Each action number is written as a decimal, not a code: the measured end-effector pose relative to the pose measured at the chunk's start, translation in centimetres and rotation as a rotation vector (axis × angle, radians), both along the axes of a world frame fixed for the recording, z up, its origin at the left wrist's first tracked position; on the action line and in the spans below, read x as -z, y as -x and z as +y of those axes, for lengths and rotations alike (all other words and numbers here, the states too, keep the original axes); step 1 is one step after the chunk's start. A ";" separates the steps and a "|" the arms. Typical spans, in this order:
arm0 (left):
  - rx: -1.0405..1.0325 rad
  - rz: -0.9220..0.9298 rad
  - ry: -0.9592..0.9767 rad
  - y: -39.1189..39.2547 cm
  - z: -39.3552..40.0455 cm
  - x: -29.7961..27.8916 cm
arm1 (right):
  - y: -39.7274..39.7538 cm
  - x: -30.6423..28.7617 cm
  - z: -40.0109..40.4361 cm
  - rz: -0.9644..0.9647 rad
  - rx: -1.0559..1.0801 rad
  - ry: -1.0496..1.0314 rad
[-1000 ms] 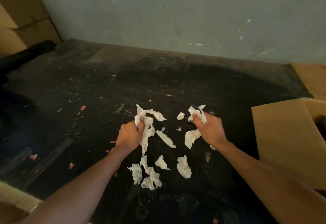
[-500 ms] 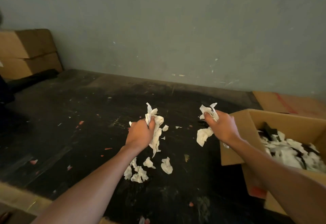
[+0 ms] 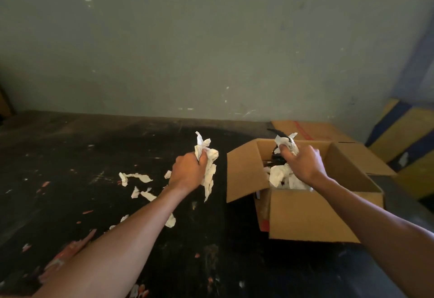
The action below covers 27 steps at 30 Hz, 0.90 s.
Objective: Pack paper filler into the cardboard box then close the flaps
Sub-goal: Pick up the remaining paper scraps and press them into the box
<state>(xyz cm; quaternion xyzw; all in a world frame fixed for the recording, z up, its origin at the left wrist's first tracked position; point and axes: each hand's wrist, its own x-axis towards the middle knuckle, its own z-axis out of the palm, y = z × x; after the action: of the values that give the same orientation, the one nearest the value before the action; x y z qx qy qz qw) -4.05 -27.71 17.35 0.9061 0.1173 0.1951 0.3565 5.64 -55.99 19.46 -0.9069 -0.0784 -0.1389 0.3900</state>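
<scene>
A: What has changed since a moment ago?

B: We have carried both handfuls off the dark counter point(image 3: 94, 203) toward the cardboard box point(image 3: 312, 215); our right hand point(image 3: 303, 164), which was beside the box's left flap, is now above the open box, its grip closed on a wad of paper filler point(image 3: 285, 142); our left hand point(image 3: 187, 172) has followed but hangs short of the left flap point(image 3: 242, 171), its grip closed on a longer bunch of filler point(image 3: 209, 168).

A: And the box itself?

B: It stands at the right of the counter, all flaps open, white filler already inside over something dark; loose scraps point(image 3: 136, 178) lie on the counter; we judge a drop is next, with more gathering before the flaps can close.
</scene>
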 end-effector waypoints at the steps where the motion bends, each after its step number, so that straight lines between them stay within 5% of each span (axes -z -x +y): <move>1: 0.019 0.006 0.007 -0.8 -1.1 -0.1 | -0.4 -0.1 -1.3 -0.015 0.008 0.004; 15: 0.109 0.102 -0.103 -19.1 -18.6 3.0 | -13.7 2.5 -17.0 0.036 -0.008 0.123; 27: 0.021 0.475 -0.255 -27.8 -21.6 8.8 | -25.2 9.8 -17.0 0.420 -0.205 0.371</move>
<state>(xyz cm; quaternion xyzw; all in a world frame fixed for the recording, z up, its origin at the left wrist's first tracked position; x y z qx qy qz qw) 23.71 -49.29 8.55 0.9652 0.1629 -0.0133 0.2040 30.85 -72.96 9.67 -0.9590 -0.1110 0.1085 0.2372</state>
